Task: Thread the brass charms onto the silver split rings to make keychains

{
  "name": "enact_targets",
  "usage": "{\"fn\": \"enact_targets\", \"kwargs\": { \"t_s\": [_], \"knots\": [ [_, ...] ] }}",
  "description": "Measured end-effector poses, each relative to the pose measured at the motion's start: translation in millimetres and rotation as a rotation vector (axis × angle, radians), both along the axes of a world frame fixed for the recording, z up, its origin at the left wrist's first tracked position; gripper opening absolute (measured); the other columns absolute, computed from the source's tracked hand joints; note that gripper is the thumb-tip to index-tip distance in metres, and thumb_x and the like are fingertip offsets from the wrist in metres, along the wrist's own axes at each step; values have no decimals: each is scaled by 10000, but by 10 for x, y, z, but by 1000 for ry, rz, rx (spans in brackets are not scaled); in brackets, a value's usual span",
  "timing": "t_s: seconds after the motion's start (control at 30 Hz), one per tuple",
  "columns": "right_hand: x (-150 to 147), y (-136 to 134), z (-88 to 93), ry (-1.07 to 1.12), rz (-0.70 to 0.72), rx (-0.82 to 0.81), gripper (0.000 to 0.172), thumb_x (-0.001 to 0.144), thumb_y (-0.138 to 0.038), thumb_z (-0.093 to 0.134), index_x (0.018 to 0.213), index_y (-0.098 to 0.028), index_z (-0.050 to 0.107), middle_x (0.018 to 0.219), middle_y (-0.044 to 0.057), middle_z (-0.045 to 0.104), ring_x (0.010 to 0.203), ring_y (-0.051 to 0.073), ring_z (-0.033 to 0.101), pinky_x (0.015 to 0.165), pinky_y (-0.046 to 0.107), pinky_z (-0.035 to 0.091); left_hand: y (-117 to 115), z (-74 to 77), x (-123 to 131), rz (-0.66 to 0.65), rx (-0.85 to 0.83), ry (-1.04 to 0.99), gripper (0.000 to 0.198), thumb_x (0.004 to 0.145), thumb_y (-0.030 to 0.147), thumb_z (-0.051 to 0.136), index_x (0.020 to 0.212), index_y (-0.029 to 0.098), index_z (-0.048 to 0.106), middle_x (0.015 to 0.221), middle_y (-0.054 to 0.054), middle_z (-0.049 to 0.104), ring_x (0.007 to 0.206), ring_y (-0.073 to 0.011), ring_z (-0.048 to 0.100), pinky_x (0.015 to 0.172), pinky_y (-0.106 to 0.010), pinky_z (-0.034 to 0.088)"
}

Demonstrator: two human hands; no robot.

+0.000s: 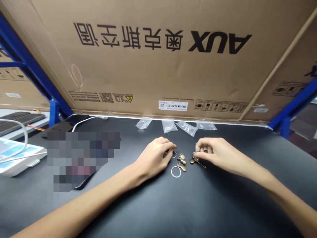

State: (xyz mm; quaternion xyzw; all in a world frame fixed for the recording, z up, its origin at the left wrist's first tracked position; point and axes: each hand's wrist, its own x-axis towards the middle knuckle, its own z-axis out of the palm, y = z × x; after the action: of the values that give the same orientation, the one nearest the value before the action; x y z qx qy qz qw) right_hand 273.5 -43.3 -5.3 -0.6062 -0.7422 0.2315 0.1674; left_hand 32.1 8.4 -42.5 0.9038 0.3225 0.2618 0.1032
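Note:
My left hand (157, 155) rests low over the black tabletop, thumb and fingertips closed on a thin metal ring (174, 154) that partly shows past them. In a pinch, my right hand (215, 152) grips a small ring (193, 154) with bronze-coloured pendants (192, 161) about it; the fingers cover part of these. Between my hands lie several bronze-coloured metal pieces (182, 158), one of them spoon-shaped (183, 168). Beside that piece, nearer to me, a larger silver ring (176, 172) lies flat.
Several clear plastic bags (169, 125) lie along the table's back edge. Behind them stands a large cardboard box (158, 72) with upside-down print. Blue metal struts (34, 62) flank it. At left are a blurred-out device, a white cable (84, 122) and a white box (19, 157).

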Motion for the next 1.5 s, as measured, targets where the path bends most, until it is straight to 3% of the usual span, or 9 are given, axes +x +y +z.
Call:
{"fn": "enact_targets", "kwargs": {
  "t_s": [0.13, 0.27, 0.43, 0.57, 0.7, 0.83, 1.07, 1.3, 1.5],
  "knots": [
    [-65, -63, 82, 132, -25, 91, 291, 866, -509, 605, 830, -232, 688, 693, -20, 676, 577, 137, 567, 543, 253, 415, -147, 121, 42, -36, -57, -208, 208, 918, 224, 554, 1046, 178, 712, 964, -51, 710, 906, -170, 622, 835, -302, 500],
    [-210, -162, 100, 260, 4, 201, 249, 875, -481, 624, 820, -249, 696, 758, -21, 707, 639, 146, 605, 605, 261, 452, -337, 226, 100, -99, -289, -308, 166, 892, 245, 610, 984, 162, 720, 894, -42, 687, 785, -134, 611, 683, -236, 487],
    [-324, -221, 23, 342, -82, 263, 261, 866, -492, 631, 938, -263, 734, 888, 15, 747, 747, 194, 680, 661, 289, 517, -414, 248, 124, -32, -619, -504, 214, 923, 315, 571, 895, 160, 716, 837, -35, 727, 766, -141, 655, 719, -245, 500],
    [-368, -231, -64, 308, -44, 243, 341, 905, -449, 580, 1166, -257, 683, 1150, 71, 710, 929, 242, 686, 801, 363, 556, -386, 254, 124, -47, -836, -675, 222, 886, 346, 632, 903, 139, 710, 814, -49, 721, 733, -137, 662, 658, -220, 513],
    [-435, -245, -121, 332, 24, 162, 365, 913, -396, 573, 1244, -253, 629, 1185, 78, 695, 959, 251, 685, 904, 421, 533, -394, 268, 134, -95, -898, -698, 204, 864, 329, 664, 898, 138, 724, 770, -33, 708, 676, -121, 642, 586, -196, 495],
    [-468, -243, -135, 371, 11, 141, 275, 932, -368, 550, 1140, -243, 678, 1108, 65, 722, 952, 244, 678, 881, 386, 528, -409, 275, 139, -85, -876, -689, 230, 876, 360, 649, 895, 142, 720, 814, -35, 712, 662, -110, 631, 600, -202, 499],
    [-444, -247, -123, 199, 19, 238, 269, 967, -424, 482, 951, -260, 694, 951, 23, 718, 856, 213, 641, 777, 348, 491, -392, 267, 121, 11, -684, -627, 198, 937, 304, 546, 890, 161, 674, 755, -10, 681, 698, -126, 634, 625, -216, 504],
    [-467, -233, -113, 446, 136, -23, 280, 958, -452, 482, 1012, -255, 674, 936, 10, 704, 915, 216, 644, 821, 318, 516, -357, 227, 92, 24, -418, -538, 181, 942, 217, 525, 957, 199, 705, 939, -22, 709, 851, -148, 645, 752, -253, 502],
    [-477, -231, -106, 608, 162, -133, 246, 939, -430, 532, 910, -222, 661, 935, 7, 693, 862, 175, 653, 811, 268, 519, -342, 213, 109, 8, -498, -563, 198, 939, 212, 520, 950, 194, 716, 930, -28, 718, 843, -153, 646, 737, -246, 512]
  ]
}}
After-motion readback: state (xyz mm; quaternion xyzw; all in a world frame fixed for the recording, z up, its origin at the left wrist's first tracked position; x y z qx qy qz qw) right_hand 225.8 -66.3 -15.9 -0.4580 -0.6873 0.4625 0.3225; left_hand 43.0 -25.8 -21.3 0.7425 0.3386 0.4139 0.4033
